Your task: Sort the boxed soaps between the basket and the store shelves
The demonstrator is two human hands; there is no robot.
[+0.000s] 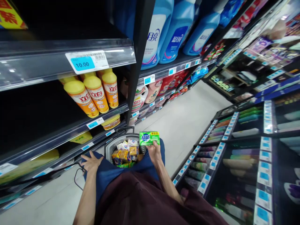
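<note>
Three yellow bottles point(96, 93) with red writing are lined up on a dark shelf point(118, 110) between nine and ten o'clock. Above them, at ten o'clock, a price tag point(86, 62) is marked 10.00. A yellow tub point(111, 123) is kept lower down, near nine o'clock. Big blue bottles point(172, 37) are stood in a row toward one o'clock. A pale floor point(194, 103) is seen at three o'clock. At four o'clock, a dark rack point(217, 154) is filled with coloured things point(203, 159), too blurry to be named.
</note>
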